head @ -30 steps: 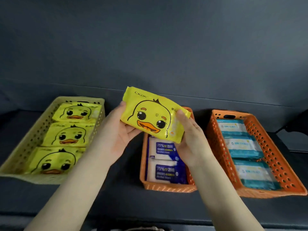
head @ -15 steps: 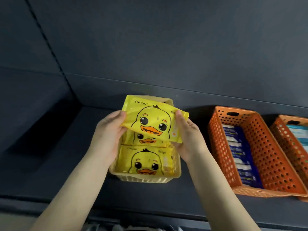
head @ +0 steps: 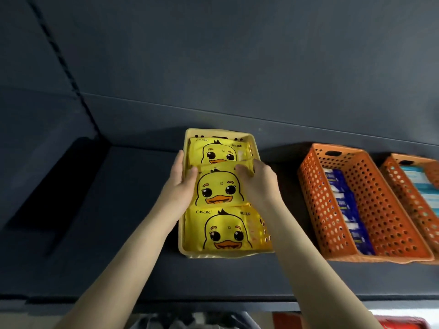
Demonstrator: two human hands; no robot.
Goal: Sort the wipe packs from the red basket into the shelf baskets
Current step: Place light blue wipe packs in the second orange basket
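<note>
A yellow shelf basket point(head: 181, 236) holds yellow duck-print wipe packs in a row. The middle duck pack point(head: 219, 188) lies down inside the basket, and both hands grip it: my left hand point(head: 179, 186) on its left edge, my right hand point(head: 257, 181) on its upper right corner. Another duck pack point(head: 218, 150) lies behind it and one point(head: 223, 230) in front. A strip of the red basket point(head: 401, 323) shows at the bottom right edge.
An orange basket point(head: 316, 193) with blue wipe packs point(head: 346, 207) stands to the right on the dark shelf point(head: 118, 210). A second orange basket point(head: 403, 186) with light teal packs is cut off at the right edge. The shelf's back wall rises behind.
The duck pack has come down from above the yellow basket into its middle slot, both hands still on it. The view has swung left, so the orange baskets slid right.
</note>
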